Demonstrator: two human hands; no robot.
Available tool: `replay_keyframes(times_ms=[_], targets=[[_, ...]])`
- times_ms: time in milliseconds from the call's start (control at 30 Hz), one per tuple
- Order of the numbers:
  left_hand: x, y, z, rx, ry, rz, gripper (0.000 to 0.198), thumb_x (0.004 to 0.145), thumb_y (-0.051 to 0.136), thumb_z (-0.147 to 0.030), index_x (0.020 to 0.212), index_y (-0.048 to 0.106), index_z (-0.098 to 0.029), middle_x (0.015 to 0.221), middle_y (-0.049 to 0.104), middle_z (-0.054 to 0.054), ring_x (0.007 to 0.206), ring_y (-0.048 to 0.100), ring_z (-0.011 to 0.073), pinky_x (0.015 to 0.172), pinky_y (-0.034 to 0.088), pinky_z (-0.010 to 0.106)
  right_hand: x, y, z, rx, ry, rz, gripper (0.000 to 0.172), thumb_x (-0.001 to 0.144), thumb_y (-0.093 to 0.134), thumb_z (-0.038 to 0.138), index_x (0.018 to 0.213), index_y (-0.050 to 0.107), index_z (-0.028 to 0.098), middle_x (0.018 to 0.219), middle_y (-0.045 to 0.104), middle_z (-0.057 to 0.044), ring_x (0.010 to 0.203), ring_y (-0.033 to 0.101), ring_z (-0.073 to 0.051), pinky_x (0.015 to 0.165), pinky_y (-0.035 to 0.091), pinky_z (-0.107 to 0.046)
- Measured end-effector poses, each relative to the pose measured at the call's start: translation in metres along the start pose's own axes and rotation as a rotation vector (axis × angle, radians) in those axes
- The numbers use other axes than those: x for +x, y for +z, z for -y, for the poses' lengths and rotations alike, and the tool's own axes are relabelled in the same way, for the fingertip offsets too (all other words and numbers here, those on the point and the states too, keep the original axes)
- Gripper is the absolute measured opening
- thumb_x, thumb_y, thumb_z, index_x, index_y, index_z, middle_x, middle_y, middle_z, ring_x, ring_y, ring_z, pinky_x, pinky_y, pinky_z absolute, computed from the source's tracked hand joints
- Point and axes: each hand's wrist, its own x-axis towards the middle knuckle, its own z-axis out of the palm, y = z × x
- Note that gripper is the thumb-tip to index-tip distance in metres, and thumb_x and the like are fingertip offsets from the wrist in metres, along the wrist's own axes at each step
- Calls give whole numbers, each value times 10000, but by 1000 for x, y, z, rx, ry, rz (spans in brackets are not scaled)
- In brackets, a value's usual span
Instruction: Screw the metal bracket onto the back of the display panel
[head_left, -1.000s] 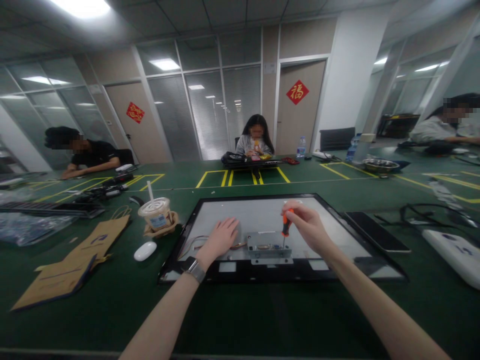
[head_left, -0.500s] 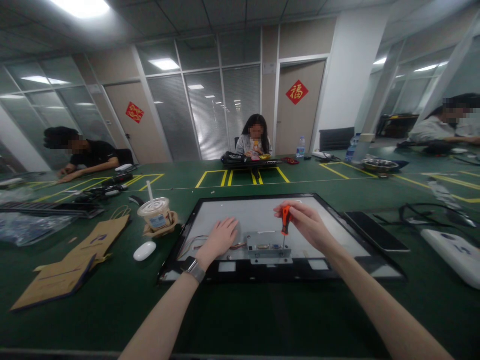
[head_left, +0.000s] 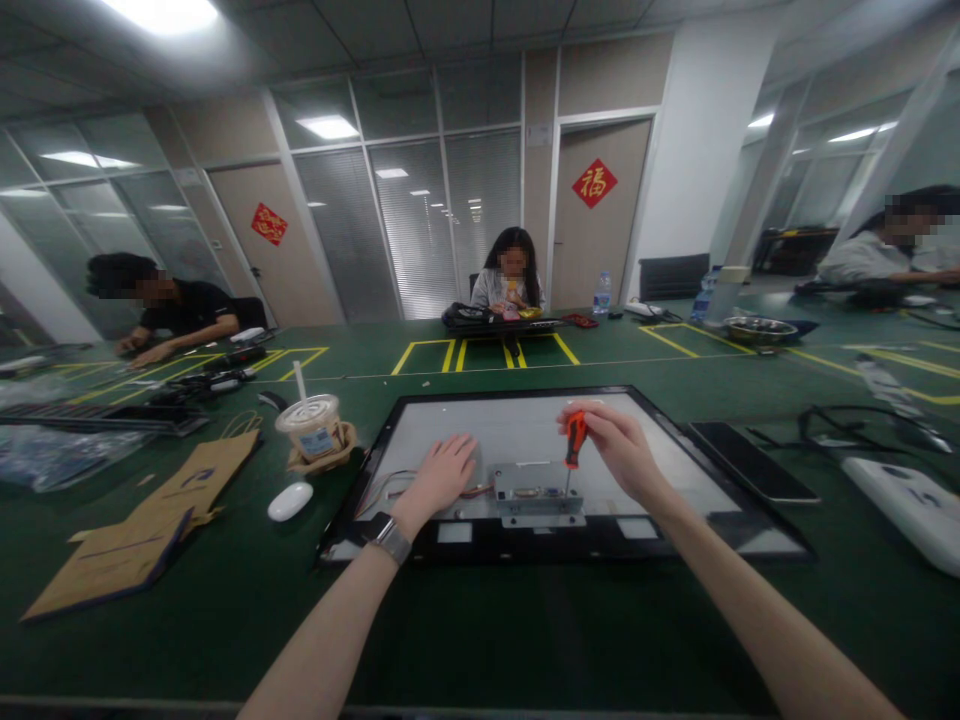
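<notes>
A flat display panel [head_left: 525, 428] with a black frame lies on the table before me. Near its front edge sits a metal bracket [head_left: 540, 507] with connector ports. My right hand [head_left: 619, 445] grips an orange and black screwdriver [head_left: 575, 440], held nearly upright, its tip down at the bracket's right end. Whether the tip sits in a screw is too small to tell. Flat on the panel, left of the bracket, rests my left hand [head_left: 442, 472], fingers stretched out. Thin cables [head_left: 390, 483] run beneath or beside it to the bracket.
Left of the panel stand a drink cup [head_left: 311, 430] in a cardboard holder, a white mouse [head_left: 290, 502] and a paper bag [head_left: 161, 525]. A black phone-like slab [head_left: 750, 462] and a white device [head_left: 904, 510] lie right. Several people sit around the table [head_left: 480, 640].
My right fingers have shifted slightly on the screwdriver, and its handle is turned a little. My left hand and the panel stay put.
</notes>
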Motion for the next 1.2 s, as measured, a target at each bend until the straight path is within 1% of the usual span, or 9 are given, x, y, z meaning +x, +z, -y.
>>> replay_keyframes(times_ms=[100, 267, 400, 500, 667, 767, 867, 1033, 1200], targets=[[0, 0, -1, 1, 0, -5, 496, 1057, 279, -314, 1505, 442, -176, 1596, 399, 111, 1491, 349, 269, 1220, 279, 515, 0, 1, 2, -22, 0, -13, 228, 861, 688, 454, 897, 764, 243, 838, 704, -51, 800, 658, -228, 755, 549, -393], [0, 1, -1, -2, 1, -12, 489, 1055, 286, -303, 1499, 450, -178, 1594, 401, 119, 1484, 363, 275, 1209, 296, 528, 0, 2, 6, -125, -41, -30, 188, 808, 754, 416, 810, 724, 231, 784, 601, -13, 655, 552, -161, 609, 494, -312], [-1, 1, -1, 0, 2, -16, 487, 1055, 289, -302, 1497, 451, -179, 1596, 399, 112, 1484, 362, 270, 1207, 304, 514, 1, 0, 1, -93, -69, -37, 203, 868, 666, 412, 843, 748, 228, 865, 652, -48, 787, 608, -202, 724, 522, -351], [-1, 1, -1, 3, 3, -24, 484, 1053, 292, -293, 1498, 450, -182, 1593, 407, 108, 1488, 356, 260, 1213, 297, 503, 1, -3, -5, 10, -21, -8, 238, 884, 617, 409, 943, 757, 225, 919, 705, -69, 852, 655, -239, 824, 540, -422], [1, 4, 0, 3, 2, -27, 483, 1051, 298, -292, 1493, 456, -180, 1591, 407, 117, 1481, 368, 269, 1208, 302, 522, 0, -2, -5, -46, 21, -21, 252, 816, 735, 403, 1004, 741, 235, 817, 694, -31, 753, 656, -210, 738, 552, -387], [1, 5, 1, 1, 6, -24, 484, 1053, 294, -301, 1492, 460, -182, 1591, 406, 114, 1482, 367, 272, 1205, 307, 527, 0, 2, 1, -176, -44, -51, 256, 769, 789, 409, 952, 746, 234, 769, 635, -12, 673, 593, -177, 657, 525, -348], [0, 4, 1, 0, 8, -26, 486, 1055, 291, -304, 1497, 454, -181, 1591, 407, 114, 1486, 360, 270, 1207, 305, 523, 0, 5, 6, -250, -128, -65, 219, 750, 805, 414, 871, 736, 245, 778, 609, -17, 687, 574, -181, 662, 513, -350], [0, 2, -1, 1, 3, -23, 490, 1061, 279, -316, 1501, 449, -186, 1591, 408, 106, 1481, 368, 273, 1207, 302, 522, -1, 4, 6, -251, -129, -75, 216, 874, 676, 448, 859, 736, 241, 817, 625, -38, 728, 589, -193, 654, 493, -342], [0, 2, 0, 0, 0, -15, 491, 1061, 281, -322, 1502, 447, -184, 1597, 400, 106, 1483, 364, 271, 1210, 298, 520, 0, -4, -2, -113, -27, -60, 264, 931, 607, 457, 1006, 739, 241, 831, 694, -40, 803, 648, -216, 751, 527, -374]])
